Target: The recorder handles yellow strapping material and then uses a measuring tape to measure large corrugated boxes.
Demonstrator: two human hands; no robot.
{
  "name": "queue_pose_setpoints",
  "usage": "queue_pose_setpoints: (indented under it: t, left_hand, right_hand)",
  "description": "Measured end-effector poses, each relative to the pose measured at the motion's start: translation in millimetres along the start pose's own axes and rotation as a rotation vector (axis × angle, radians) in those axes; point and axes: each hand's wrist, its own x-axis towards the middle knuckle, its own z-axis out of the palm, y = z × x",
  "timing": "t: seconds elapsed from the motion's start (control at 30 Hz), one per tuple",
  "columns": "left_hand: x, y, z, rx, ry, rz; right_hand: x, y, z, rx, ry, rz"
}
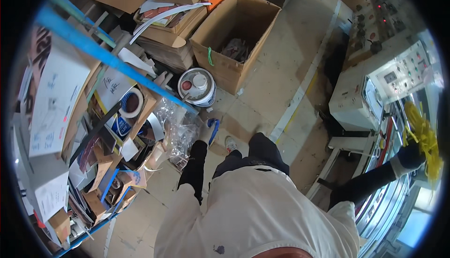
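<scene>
Basically, yellow bundle [424,138] sits at 3 o'clock of the view, out by the rim, right at the fingers of the right hand [410,156]; its strands spread above and below them. Blue loop [214,129] is near the middle, toward 8 o'clock, just beside the left hand's [205,130] fingers.

Right hand: holds the yellow bundle, seemingly closed on it; strands cover the fingers, so exact curl can't be read. Left hand: low and small in view, blue loop against it; can't tell how far the fingers are open or if they grip the loop.

Edges: clear plastic [180,134] lies at 9 o'clock from the left hand, close by. Bucket [209,100] at 11 o'clock, near that hand, 2 round items on its lid. Open carton [222,74] at 12 o'clock, with some crumpled stuff inside. Blue rail [117,63] slants across at 10 o'clock, over a crammed rack with a tape roll [140,102] at 9 o'clock. Control box [349,101] at 2 to 3 o'clock, beyond the bundle.

Open room: bare floor [274,77] runs toward 1 o'clock between carton and control box, with a pale floor stripe [300,95] along it.
</scene>
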Motion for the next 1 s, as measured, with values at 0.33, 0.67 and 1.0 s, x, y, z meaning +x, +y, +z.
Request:
queue_pose_setpoints:
  t: [0.33, 0.67, 1.0]
  left_hand:
    - [-152, -174, -9, -1.108, 0.312, -0.777]
    - [-258, -4, 116, -0.637, 0.624, -1.100]
    - [-189, 40, 100, -0.780, 0.654, -1.142]
  right_hand:
    - [209, 236, 127, 0.165, -0.196, 0.113]
    - [313, 384, 211, 0.227, -0.318, 0.187]
    - [308, 491, 221, 0.523, -0.457, 0.369]
